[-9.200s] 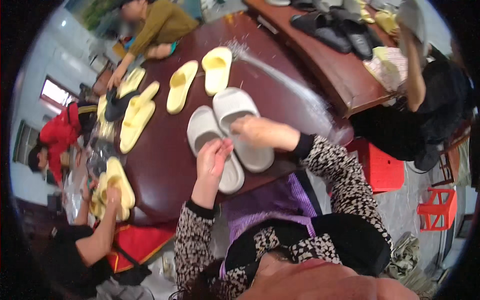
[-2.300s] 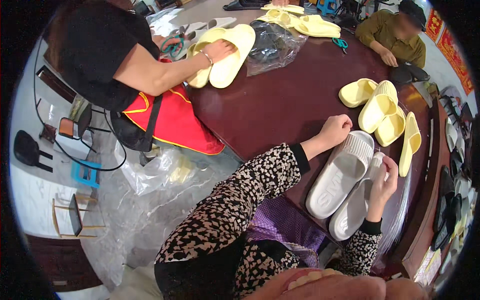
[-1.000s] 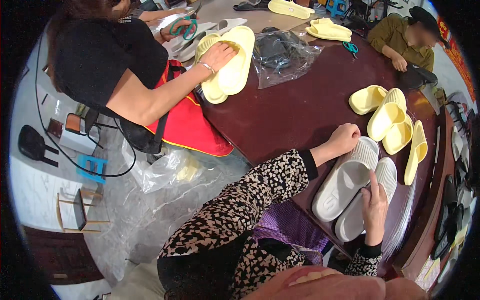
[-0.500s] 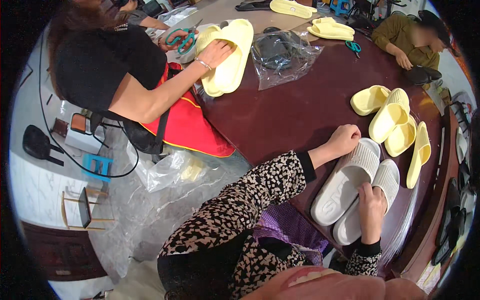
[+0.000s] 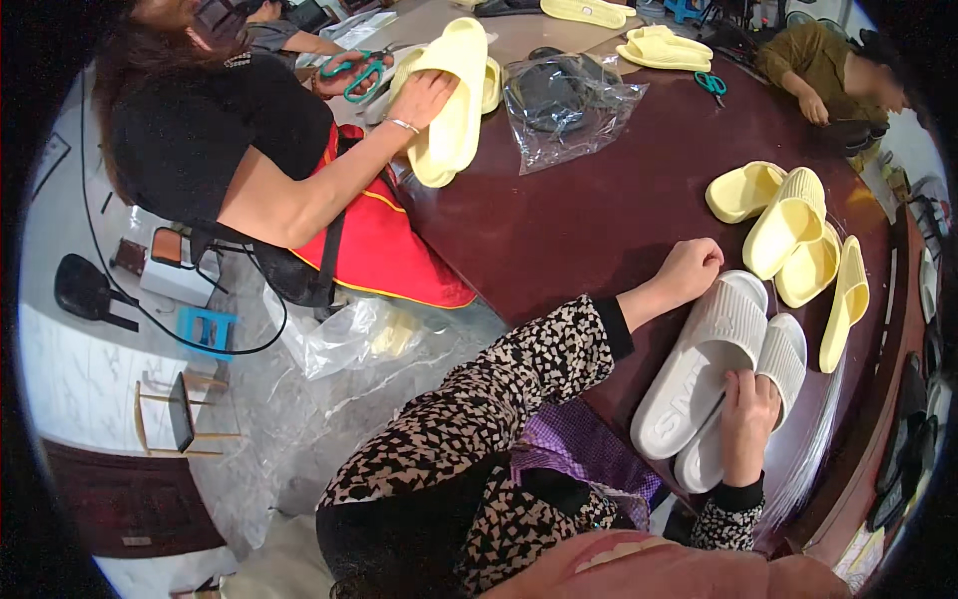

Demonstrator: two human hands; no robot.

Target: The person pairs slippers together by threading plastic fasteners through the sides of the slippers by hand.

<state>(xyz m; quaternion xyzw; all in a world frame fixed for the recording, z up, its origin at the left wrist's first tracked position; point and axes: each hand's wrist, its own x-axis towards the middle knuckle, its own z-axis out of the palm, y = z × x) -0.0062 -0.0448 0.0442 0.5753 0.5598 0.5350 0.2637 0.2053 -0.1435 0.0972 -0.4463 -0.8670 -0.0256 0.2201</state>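
Note:
A pair of light grey slippers with ribbed straps lies at the table's near right edge. Beside the toe of the left grey slipper [image 5: 689,394] is my left hand [image 5: 687,272], its fingers curled together; whatever they pinch, if anything, is too small to see. My right hand [image 5: 750,419] has its fingers closed at the strap edge of the right grey slipper [image 5: 788,357], covering part of that slipper. Just beyond the toes, several loose yellow slippers [image 5: 783,235] rest on the table.
Thin white strands [image 5: 813,449] hang along the right edge of the dark red table [image 5: 599,215]. A clear bag with a black slipper [image 5: 569,105] and green-handled scissors [image 5: 712,86] lie farther off. At left, a co-worker holds yellow slippers [image 5: 449,110] and scissors [image 5: 364,75]; another person [image 5: 818,80] sits far right.
My hands keep nearly the same places on and beside the grey slippers. The view has shifted slightly. The co-worker at left has turned the yellow slippers more upright.

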